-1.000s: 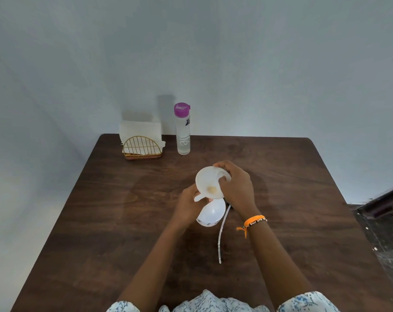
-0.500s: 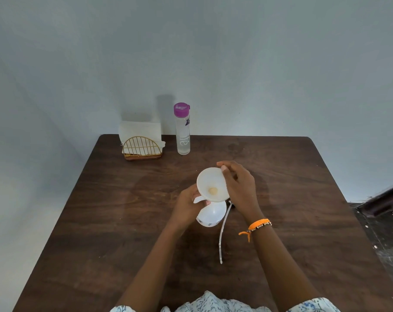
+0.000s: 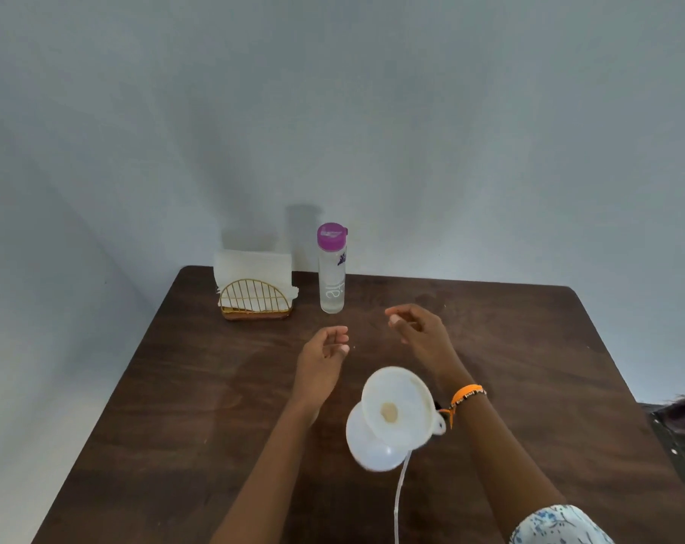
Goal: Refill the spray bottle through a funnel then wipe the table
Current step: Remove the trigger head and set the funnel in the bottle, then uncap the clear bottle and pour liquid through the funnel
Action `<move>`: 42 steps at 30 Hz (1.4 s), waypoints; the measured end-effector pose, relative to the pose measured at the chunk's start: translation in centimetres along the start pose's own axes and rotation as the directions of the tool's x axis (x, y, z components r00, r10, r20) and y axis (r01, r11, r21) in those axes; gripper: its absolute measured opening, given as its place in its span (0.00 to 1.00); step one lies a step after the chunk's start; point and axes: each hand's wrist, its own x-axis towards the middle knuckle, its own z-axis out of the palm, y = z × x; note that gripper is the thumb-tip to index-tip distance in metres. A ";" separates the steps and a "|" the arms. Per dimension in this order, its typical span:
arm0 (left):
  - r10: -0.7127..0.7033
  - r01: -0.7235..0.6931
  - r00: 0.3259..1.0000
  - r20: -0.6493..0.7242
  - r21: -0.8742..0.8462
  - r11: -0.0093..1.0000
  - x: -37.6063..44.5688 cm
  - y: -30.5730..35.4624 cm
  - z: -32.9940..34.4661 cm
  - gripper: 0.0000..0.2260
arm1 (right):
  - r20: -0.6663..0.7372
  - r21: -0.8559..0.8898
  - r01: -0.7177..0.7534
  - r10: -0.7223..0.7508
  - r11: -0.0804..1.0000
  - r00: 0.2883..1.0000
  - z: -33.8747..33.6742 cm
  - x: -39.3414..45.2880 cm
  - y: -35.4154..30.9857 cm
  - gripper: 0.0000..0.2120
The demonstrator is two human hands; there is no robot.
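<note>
A white funnel (image 3: 398, 406) sits in the mouth of the white spray bottle (image 3: 368, 443), which stands on the dark wooden table (image 3: 176, 386) between my forearms. The bottle's thin dip tube (image 3: 400, 496) lies on the table just in front of it. My left hand (image 3: 323, 357) and my right hand (image 3: 417, 331) are both beyond the funnel, fingers apart and empty, reaching toward the clear water bottle with a purple cap (image 3: 332, 268) at the table's back edge.
A gold wire holder with white paper napkins (image 3: 254, 292) stands at the back left beside the water bottle. The wall runs close behind the table. A dark object (image 3: 682, 433) is off the right edge.
Both hands have let go of the funnel and spray bottle and moved forward toward the water bottle. The view has tilted, so the bottle now appears lower in frame.
</note>
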 end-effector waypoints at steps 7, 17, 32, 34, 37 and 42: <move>-0.061 0.056 0.995 -0.077 -0.061 0.997 6.7 0.7 -0.4 0.13 | 0.153 -0.143 0.073 -0.050 0.987 0.987 3.3 9.3 -1.0 0.19; -0.100 0.098 0.987 -0.125 -0.023 0.995 10.3 -0.6 -0.5 0.14 | 0.222 -0.099 0.152 -0.127 0.983 0.967 7.9 14.6 -1.4 0.24; 0.158 -0.171 0.962 -0.223 -0.042 0.984 4.9 7.2 0.0 0.30 | 0.024 -0.100 0.317 -0.316 0.943 0.949 2.0 7.5 -15.0 0.21; 0.201 -0.217 0.953 -0.228 -0.045 0.975 3.8 8.3 -0.2 0.27 | 0.037 -0.102 0.328 -0.326 0.939 0.945 1.5 6.1 -16.5 0.22; 0.304 -0.307 0.921 -0.243 0.028 0.951 1.4 9.8 -0.7 0.23 | 0.006 0.054 0.335 -0.336 0.941 0.942 0.6 3.3 -19.4 0.31; 0.395 -0.380 0.878 -0.270 0.106 0.919 -2.4 10.6 -0.6 0.23 | -0.218 0.201 0.326 -0.282 0.924 0.934 -0.8 -0.2 -24.2 0.34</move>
